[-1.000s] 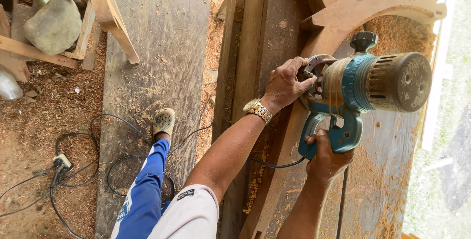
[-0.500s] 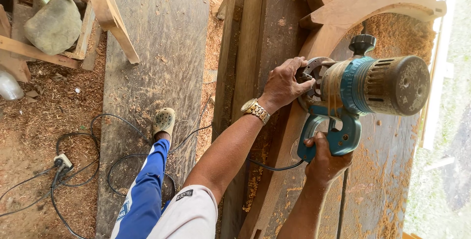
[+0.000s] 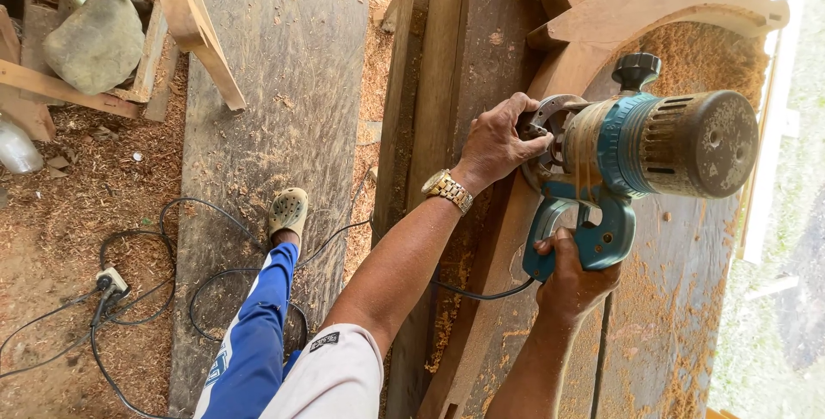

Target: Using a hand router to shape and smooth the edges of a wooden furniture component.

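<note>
A rough brown plank workbench (image 3: pixel 447 58), strewn with sawdust, stands over a dirt floor (image 3: pixel 60 213) littered with shavings, where one grey board (image 3: pixel 275 84) lies flat. One teal-and-grey electric router (image 3: pixel 636 152) sits on one curved pale wooden workpiece (image 3: pixel 636 15). The left hand (image 3: pixel 498 140), wearing one gold wristwatch (image 3: pixel 447 190), grips the router's base; the right hand (image 3: pixel 571 277) clenches its teal handle. One black cable (image 3: pixel 206 286) coils below, near one grey stone (image 3: pixel 94 41) and one clog-shod foot (image 3: pixel 287 211).

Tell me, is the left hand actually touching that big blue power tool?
Touching. The head view shows the left hand pressed against the round base of the blue power tool, fingers curled over its rim with no gap visible.
</note>
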